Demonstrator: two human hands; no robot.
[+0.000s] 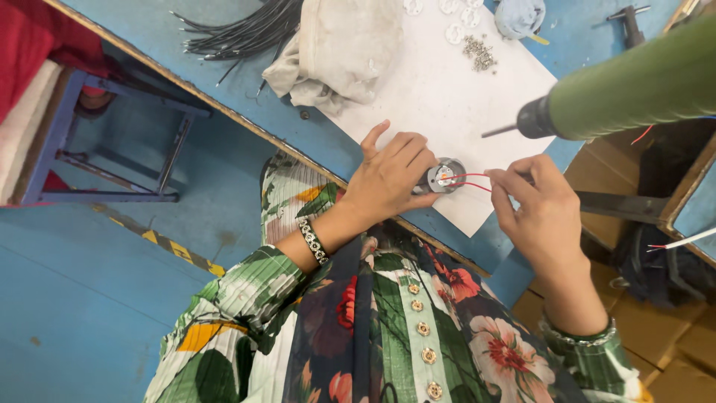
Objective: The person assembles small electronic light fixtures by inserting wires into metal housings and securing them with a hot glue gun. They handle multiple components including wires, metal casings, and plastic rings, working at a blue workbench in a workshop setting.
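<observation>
Left hand [391, 173] is sitting palm down, fingers curling toward 3 o'clock, thumb sticking out toward 12 o'clock, closing on something small at its fingertips. Left forearm is running back toward 7 o'clock, banded at the wrist. Right hand [541, 205] is lying at 3 o'clock of the left, fingertips pinching toward 9 o'clock. Right forearm is trailing toward 5 o'clock.

1. There is one view only, from a camera worn on the person's head, so no second view shares the scene.
2. It faces steeply down over the person's chest and floral sleeves.
3. It sits close: the left hand [391, 175] and right hand [541, 213] fill the middle.
4. Beyond the hands lies the blue counter [186, 30]; left of them, the floor [89, 298] far below.
</observation>
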